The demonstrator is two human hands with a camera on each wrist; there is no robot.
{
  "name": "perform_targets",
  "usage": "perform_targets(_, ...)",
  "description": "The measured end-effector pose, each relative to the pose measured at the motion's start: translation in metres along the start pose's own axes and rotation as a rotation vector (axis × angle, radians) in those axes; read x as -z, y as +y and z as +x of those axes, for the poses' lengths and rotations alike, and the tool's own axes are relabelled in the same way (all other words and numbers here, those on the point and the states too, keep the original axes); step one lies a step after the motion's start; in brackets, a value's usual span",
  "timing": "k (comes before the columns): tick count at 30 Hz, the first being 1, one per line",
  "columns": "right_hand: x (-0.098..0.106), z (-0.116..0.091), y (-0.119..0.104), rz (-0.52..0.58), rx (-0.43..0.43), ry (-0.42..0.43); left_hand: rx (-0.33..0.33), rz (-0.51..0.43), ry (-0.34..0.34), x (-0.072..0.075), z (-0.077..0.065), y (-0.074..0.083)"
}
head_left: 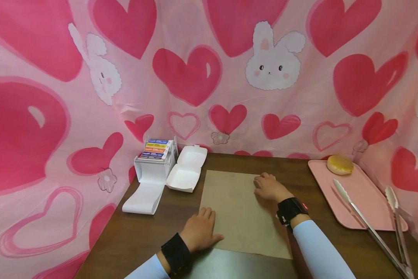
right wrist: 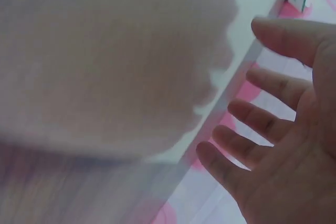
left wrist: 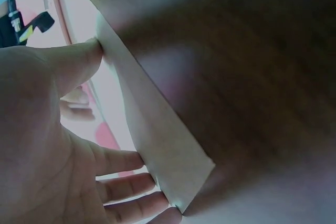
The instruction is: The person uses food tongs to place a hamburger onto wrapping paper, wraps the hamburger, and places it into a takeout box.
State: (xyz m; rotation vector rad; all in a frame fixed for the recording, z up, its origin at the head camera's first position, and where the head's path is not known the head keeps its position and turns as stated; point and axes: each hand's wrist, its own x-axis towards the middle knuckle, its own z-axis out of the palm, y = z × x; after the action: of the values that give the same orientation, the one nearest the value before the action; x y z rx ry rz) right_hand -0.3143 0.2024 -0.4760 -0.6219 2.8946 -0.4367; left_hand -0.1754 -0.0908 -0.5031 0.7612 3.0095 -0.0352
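A square sheet of tan wrapping paper (head_left: pixel 244 217) lies flat on the dark wooden table. My left hand (head_left: pixel 199 230) rests at its lower left edge, thumb spread toward the near side. In the left wrist view, the extended fingertips of that hand (left wrist: pixel 68 124) are right at the border of the paper (left wrist: pixel 157 135). Over the far right corner lies my right hand (head_left: pixel 271 188), its fingers pointing left. The right wrist view shows this hand (right wrist: pixel 278 114) with fingers apart and nothing held, beside the paper (right wrist: pixel 115 66).
At the back left stand a white dispenser (head_left: pixel 156 168) with coloured labels and a hanging white strip (head_left: pixel 144 198), and an open white clamshell box (head_left: pixel 184 176). On the right, a pink tray (head_left: pixel 366 193) bears a golden bun (head_left: pixel 339 165) and metal tongs (head_left: pixel 369 228). A heart-patterned cloth (head_left: pixel 188 77) hangs behind.
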Motion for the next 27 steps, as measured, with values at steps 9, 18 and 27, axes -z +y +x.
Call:
perform_targets(9, 0.016, -0.045, 0.052, -0.047, -0.204, 0.102, -0.009, -0.003, 0.045, -0.004, 0.0, -0.002)
perform_targets(18, 0.029, -0.098, 0.089, -0.063, -0.345, 0.188, -0.016, -0.011, 0.021, -0.001, 0.001, -0.004)
perform_targets(27, 0.029, -0.131, 0.115, -0.087, -0.428, 0.28, -0.034, -0.012, 0.044, 0.002, -0.001, -0.002)
